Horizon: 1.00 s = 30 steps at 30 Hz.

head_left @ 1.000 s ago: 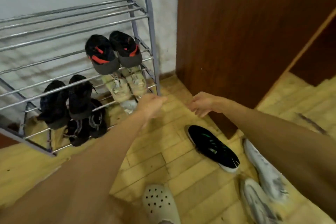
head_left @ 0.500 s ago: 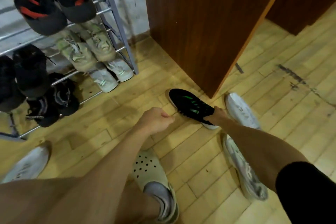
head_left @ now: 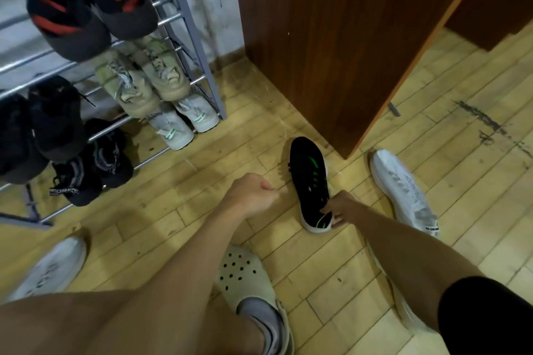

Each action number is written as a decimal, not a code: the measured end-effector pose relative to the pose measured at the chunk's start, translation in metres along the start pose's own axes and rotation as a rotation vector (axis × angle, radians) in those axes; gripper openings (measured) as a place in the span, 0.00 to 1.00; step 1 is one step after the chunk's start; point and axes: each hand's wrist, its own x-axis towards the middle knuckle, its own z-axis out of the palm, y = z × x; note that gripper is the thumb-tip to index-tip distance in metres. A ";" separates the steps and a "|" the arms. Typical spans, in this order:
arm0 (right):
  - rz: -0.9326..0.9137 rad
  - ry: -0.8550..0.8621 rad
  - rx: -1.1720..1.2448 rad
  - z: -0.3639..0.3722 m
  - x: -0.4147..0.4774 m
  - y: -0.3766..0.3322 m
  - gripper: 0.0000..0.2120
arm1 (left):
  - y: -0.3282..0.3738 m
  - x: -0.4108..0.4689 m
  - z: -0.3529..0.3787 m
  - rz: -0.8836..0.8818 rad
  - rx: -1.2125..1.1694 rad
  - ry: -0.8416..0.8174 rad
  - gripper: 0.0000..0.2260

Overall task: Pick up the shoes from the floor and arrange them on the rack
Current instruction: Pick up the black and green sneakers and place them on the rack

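A grey metal-tube shoe rack [head_left: 199, 46] stood far left; a black strapped shoe [head_left: 75, 187] on its lowest shelf read "FOREN…". The black green-striped knit sneaker [head_left: 310, 170] lay on the floor, the right hand [head_left: 341, 207] pinching its near heel, the left hand [head_left: 249, 196] fisted, empty.

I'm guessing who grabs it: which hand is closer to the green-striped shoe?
Right. The right hand grips the green-striped shoe at its heel; the left hand, fisted, hangs apart beside it.
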 end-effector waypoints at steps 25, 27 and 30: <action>-0.872 -0.378 -0.090 0.044 -0.310 -0.186 0.12 | -0.022 -0.170 -0.130 0.054 -0.572 0.537 0.03; -0.938 -0.389 -0.136 0.060 -0.342 -0.200 0.14 | -0.038 -0.191 -0.146 0.048 -0.708 0.586 0.04; -0.998 -0.386 -0.301 0.096 -0.380 -0.219 0.12 | -0.069 -0.220 -0.169 0.043 -0.902 0.656 0.05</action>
